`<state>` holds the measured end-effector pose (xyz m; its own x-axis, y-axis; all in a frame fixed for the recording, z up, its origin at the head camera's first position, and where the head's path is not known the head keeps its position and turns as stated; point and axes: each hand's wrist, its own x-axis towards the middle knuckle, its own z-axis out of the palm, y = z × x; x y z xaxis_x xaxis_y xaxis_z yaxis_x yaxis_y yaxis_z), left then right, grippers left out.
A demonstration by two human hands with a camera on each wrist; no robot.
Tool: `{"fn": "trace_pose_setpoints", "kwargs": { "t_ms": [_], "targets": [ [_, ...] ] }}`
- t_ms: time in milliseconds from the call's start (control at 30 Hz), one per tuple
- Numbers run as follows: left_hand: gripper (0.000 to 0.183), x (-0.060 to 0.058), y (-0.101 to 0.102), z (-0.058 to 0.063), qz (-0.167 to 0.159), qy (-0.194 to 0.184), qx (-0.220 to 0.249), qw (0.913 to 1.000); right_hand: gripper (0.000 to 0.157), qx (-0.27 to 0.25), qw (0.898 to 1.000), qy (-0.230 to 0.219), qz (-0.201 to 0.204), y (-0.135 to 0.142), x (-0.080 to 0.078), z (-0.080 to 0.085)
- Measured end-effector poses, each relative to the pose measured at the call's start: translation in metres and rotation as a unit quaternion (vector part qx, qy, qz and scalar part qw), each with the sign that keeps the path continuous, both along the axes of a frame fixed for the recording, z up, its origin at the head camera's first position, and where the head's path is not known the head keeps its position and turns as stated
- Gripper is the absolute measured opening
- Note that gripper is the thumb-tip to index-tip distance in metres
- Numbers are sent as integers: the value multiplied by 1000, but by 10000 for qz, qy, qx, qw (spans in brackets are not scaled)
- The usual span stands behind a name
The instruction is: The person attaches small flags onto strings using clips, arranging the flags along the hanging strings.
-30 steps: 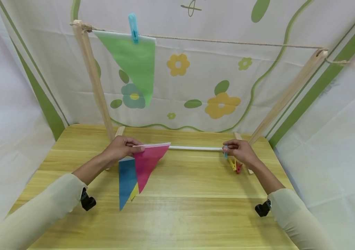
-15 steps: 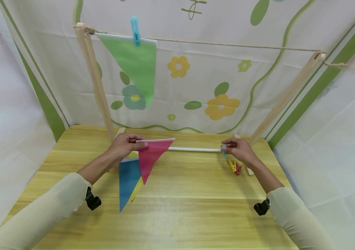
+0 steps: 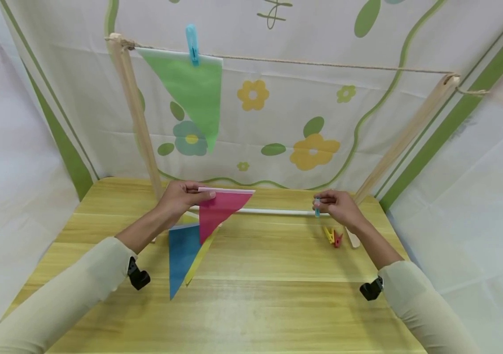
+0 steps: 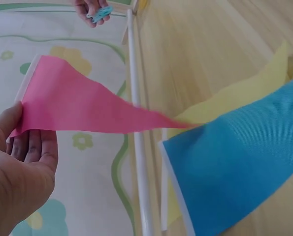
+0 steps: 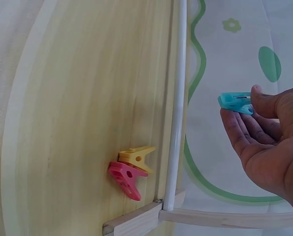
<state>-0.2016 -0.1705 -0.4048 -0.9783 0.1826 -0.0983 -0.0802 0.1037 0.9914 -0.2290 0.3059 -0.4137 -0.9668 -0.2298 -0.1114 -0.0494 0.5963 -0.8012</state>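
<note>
My left hand pinches a pink triangular pennant by one end of its white top edge. In the left wrist view the pennant hangs from thumb and fingers, its tip overlapping a blue pennant. That blue pennant lies on the table over a yellow pennant. Out to the right, my right hand holds a light blue clothespin between thumb and fingers. Seen from the right wrist, the clothespin points away from the palm. A green pennant hangs from the twine, clipped by another blue clothespin.
Twine runs between a left wooden post and a right wooden post. A white rod spans low between them. Yellow and red clothespins lie on the table near the right post's foot.
My left hand has lifted the pink pennant up and slightly right, uncovering more of the yellow pennant. My right hand, with the clothespin, has risen slightly.
</note>
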Motion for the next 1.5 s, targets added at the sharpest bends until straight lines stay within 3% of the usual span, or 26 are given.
{"fn": "trace_pose_setpoints", "kwargs": {
  "t_ms": [200, 500, 700, 1500],
  "targets": [
    [41, -3, 4, 8, 101, 281, 18, 9996, 45, 61, 10000, 31, 13, -4, -3, 8],
    [21, -7, 8, 18, 55, 456, -80, 9989, 44, -38, 9999, 119, 41, -8, -6, 20],
    [37, -7, 12, 24, -33, 505, -152, 9986, 45, -11, 9998, 168, 57, -9, -8, 27],
    [34, -3, 24, 51, -170, 974, -445, 9941, 45, 56, 9989, 446, 103, -27, -16, 69]
  ]
}}
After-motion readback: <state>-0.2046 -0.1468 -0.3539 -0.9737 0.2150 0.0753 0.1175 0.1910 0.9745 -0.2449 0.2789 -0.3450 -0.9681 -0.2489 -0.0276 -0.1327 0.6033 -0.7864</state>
